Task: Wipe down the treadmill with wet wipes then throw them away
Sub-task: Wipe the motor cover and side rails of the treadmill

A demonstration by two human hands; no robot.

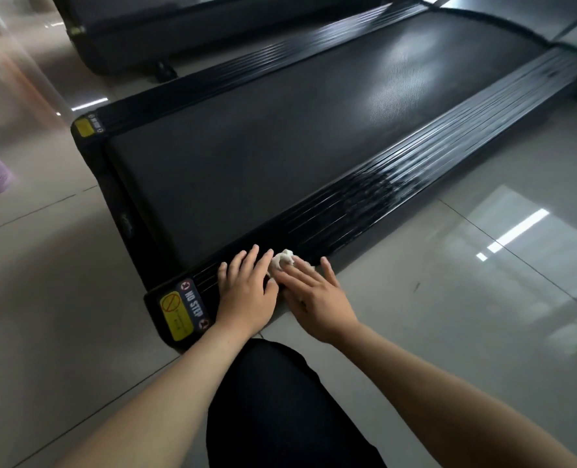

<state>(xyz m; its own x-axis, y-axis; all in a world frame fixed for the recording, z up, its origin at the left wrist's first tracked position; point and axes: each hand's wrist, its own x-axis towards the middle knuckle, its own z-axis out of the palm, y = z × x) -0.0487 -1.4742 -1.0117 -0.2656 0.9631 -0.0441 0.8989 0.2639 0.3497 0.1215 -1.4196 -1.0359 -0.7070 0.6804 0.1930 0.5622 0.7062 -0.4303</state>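
Wipe (283, 259), soft and crumpled, sits on the treadmill side rail (398, 184) under the flat, pressing right hand (314, 300), left hand (246, 287) flat beside it; probably best pinched at its bunched top.

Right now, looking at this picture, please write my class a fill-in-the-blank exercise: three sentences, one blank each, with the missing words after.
1. The crumpled wipe lying on the treadmill is ____ in colour.
2. The label at the near corner reads NO ____.
3. The sticker beside that label is ____ in colour.

Missing words: white; STEP; yellow.
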